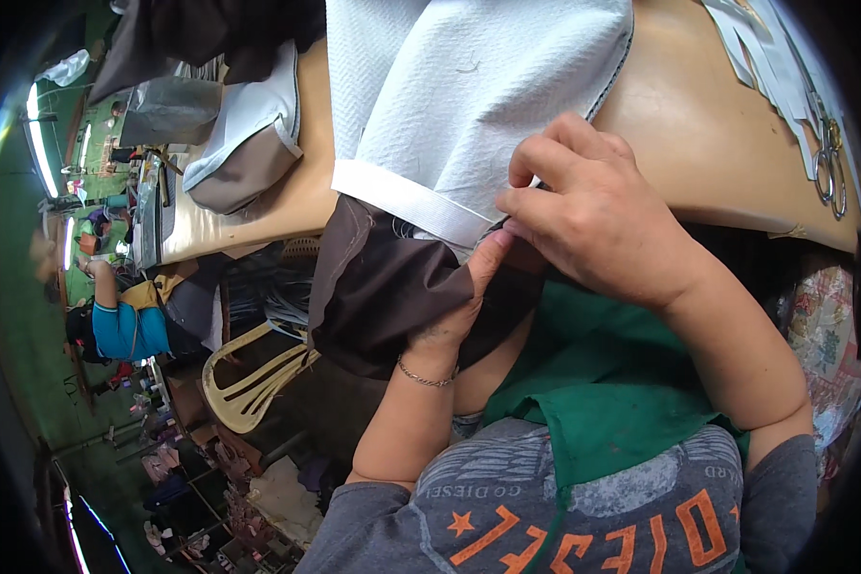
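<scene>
A white quilted fabric piece point(488, 86) lies over the table edge, joined to dark brown cloth point(378, 287) that hangs down toward my lap. Across the join runs a flat white band point(411, 202). My left hand point(461, 316) grips the brown cloth from below; its thumb presses near the band's right end, and the other fingers are hidden under the cloth. Just above that thumb, my right hand point(588, 210) is closed in a pinch at the piece's dark edge. Whatever sits between its fingertips is hidden.
Scissors point(829, 167) and white fabric strips point(761, 72) lie on the right of the tan table point(708, 124). Another white-and-brown piece point(244, 158) rests at the left. Beyond the table edge are a cream plastic chair point(244, 378) and a person in blue point(129, 330).
</scene>
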A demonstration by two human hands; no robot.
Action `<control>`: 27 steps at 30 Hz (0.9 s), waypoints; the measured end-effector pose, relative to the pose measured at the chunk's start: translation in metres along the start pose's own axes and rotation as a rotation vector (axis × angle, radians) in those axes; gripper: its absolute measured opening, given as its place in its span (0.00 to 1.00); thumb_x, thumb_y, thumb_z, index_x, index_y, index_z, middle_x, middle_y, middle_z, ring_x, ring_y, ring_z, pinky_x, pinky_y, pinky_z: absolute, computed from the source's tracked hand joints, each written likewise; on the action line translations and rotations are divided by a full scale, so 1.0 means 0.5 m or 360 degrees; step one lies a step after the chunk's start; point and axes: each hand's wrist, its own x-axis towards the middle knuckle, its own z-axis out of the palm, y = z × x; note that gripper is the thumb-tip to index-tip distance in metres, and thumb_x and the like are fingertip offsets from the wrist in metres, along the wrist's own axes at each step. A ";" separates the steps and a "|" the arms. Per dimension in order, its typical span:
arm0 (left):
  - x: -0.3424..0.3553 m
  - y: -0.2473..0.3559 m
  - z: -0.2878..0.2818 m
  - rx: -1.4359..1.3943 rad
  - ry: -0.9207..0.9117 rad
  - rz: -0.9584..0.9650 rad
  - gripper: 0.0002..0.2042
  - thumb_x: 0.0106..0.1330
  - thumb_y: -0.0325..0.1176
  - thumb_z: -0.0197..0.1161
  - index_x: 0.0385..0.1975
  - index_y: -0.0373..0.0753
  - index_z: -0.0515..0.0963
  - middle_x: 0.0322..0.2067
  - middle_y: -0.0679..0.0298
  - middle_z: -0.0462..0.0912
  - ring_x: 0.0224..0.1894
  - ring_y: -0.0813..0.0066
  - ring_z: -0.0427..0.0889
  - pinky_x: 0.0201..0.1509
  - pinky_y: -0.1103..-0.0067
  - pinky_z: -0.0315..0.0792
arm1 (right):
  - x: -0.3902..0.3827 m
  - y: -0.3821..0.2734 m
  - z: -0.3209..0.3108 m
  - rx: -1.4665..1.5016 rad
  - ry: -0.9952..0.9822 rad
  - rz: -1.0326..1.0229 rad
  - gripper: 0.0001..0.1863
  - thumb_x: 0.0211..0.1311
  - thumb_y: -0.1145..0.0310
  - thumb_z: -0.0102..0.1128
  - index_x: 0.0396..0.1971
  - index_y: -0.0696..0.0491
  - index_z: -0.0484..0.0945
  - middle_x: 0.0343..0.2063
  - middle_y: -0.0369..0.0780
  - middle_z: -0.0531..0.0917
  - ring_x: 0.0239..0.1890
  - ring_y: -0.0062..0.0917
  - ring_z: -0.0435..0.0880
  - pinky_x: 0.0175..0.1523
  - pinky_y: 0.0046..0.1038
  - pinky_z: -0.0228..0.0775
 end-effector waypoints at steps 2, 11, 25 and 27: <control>0.004 0.013 -0.004 0.0234 -0.0018 0.0164 0.10 0.56 0.32 0.60 0.32 0.31 0.76 0.30 0.59 0.80 0.31 0.72 0.77 0.37 0.81 0.69 | -0.001 0.001 -0.002 0.0009 -0.0128 -0.0008 0.08 0.39 0.68 0.57 0.24 0.52 0.75 0.30 0.34 0.71 0.37 0.27 0.69 0.40 0.29 0.61; -0.005 0.009 0.003 0.1048 0.0086 0.0612 0.13 0.61 0.36 0.55 0.37 0.30 0.74 0.31 0.56 0.79 0.34 0.65 0.78 0.38 0.77 0.69 | -0.003 0.007 0.031 -0.0131 0.0137 -0.0134 0.03 0.40 0.67 0.53 0.15 0.48 0.70 0.25 0.31 0.70 0.35 0.22 0.69 0.38 0.25 0.59; 0.004 0.008 0.003 0.0583 0.0200 0.0303 0.15 0.57 0.39 0.59 0.35 0.31 0.75 0.34 0.58 0.80 0.39 0.67 0.76 0.46 0.74 0.65 | 0.005 0.010 0.023 -0.0198 0.0060 -0.0204 0.04 0.42 0.65 0.52 0.19 0.47 0.69 0.27 0.31 0.69 0.36 0.22 0.68 0.41 0.25 0.57; 0.005 -0.005 0.018 0.0642 0.0475 0.0375 0.16 0.57 0.41 0.59 0.34 0.32 0.76 0.33 0.57 0.80 0.39 0.65 0.76 0.47 0.73 0.65 | 0.009 0.016 0.022 -0.0245 0.0061 -0.0203 0.03 0.42 0.66 0.51 0.20 0.47 0.70 0.28 0.31 0.69 0.37 0.22 0.68 0.41 0.25 0.58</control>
